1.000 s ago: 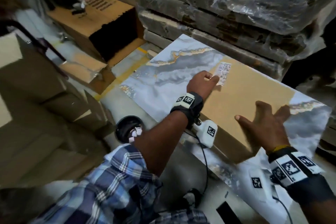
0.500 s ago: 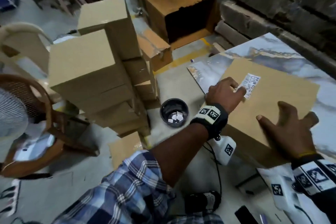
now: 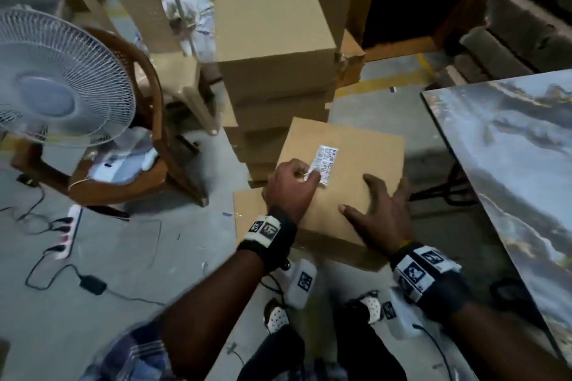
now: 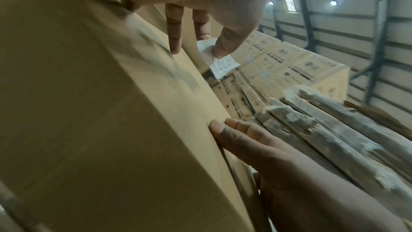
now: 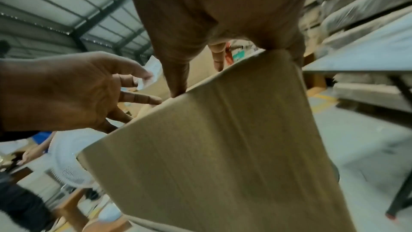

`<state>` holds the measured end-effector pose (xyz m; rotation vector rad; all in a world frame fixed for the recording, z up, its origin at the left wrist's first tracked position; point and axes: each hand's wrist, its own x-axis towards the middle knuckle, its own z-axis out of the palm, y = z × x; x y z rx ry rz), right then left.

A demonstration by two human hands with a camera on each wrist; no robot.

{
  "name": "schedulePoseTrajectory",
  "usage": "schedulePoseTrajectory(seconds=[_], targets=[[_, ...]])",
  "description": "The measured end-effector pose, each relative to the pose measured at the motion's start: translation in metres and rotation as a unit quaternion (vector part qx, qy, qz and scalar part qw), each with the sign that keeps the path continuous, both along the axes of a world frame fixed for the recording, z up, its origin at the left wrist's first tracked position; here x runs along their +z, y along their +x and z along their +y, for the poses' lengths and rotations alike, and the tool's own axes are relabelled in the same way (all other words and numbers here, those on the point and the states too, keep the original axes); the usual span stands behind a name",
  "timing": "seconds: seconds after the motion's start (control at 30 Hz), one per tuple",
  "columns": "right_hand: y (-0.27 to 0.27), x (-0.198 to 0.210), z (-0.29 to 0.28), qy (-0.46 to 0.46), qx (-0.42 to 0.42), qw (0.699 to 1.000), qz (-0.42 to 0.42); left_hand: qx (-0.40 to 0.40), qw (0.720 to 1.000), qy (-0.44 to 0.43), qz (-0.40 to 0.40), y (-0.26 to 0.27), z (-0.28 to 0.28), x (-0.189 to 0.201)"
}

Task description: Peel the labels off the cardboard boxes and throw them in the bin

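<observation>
The left hand [image 3: 291,189] pinched a half-lifted label [image 3: 325,164] on the box [image 3: 356,145]; the right hand [image 3: 380,219] lay spread, steadying. Binning remained.

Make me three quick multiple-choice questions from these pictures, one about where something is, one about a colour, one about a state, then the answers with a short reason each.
1. Where is the white electric fan?
A. On the person's left
B. On the marble-patterned tabletop
C. On the stacked brown boxes

2. What colour is the printed paper label?
A. Yellow
B. White
C. Red

3. What is the left hand doing?
A. Hanging idle
B. Lying flat on the floor
C. Pinching the label

Answers: 1 A, the fan stands far left in the head view. 2 B, white with dark codes. 3 C, its fingers pinch the label while the right hand rests on the flat brown cardboard box.
</observation>
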<state>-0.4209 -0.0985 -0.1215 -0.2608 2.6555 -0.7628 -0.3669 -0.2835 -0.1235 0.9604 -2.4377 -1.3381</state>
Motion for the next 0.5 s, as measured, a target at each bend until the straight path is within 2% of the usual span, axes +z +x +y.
schedulePoseTrajectory(seconds=[0.13, 0.27, 0.5], targets=[[0.017, -0.056, -0.075, 0.017, 0.071, 0.995, -0.073, 0.065, 0.997, 0.005, -0.049, 0.047, -0.069, -0.056], [0.012, -0.129, -0.141, 0.033, 0.13, 0.985, -0.112, 0.11, 0.99, 0.018, -0.082, 0.068, -0.121, -0.127], [0.001, -0.26, -0.215, 0.047, 0.186, 0.976, -0.106, 0.165, 0.978, 0.054, -0.114, 0.067, -0.179, -0.247]])
